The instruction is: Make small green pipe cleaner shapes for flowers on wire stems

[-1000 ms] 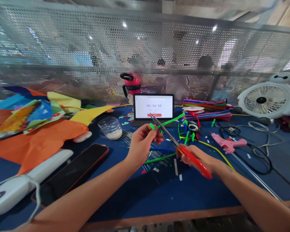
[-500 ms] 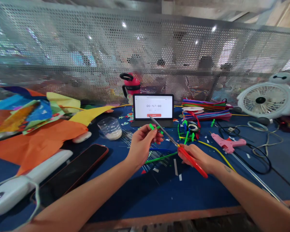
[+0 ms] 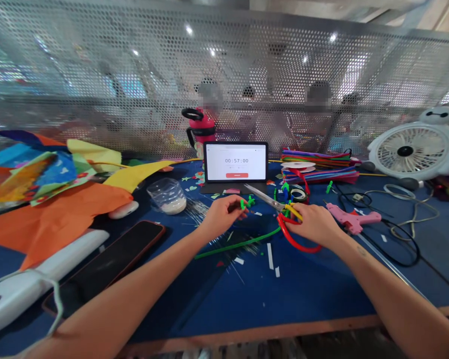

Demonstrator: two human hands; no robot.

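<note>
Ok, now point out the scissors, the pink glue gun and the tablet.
Scissors (image 3: 274, 202), head view: on the blades, near the pivot.
Pink glue gun (image 3: 353, 218), head view: on its body.
Tablet (image 3: 236, 167), head view: on the lit screen.

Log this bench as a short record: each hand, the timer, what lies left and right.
Left hand: fingertips pinch a green piece
Right hand: holds the scissors, blades pointing toward the tablet
Scissors handles: red and yellow
Timer: tablet reads 00:57:00
Behind tablet, to its left: pink bottle
Left side: phone, clear cup, orange paper
Right side: pink glue gun, white fan
</note>
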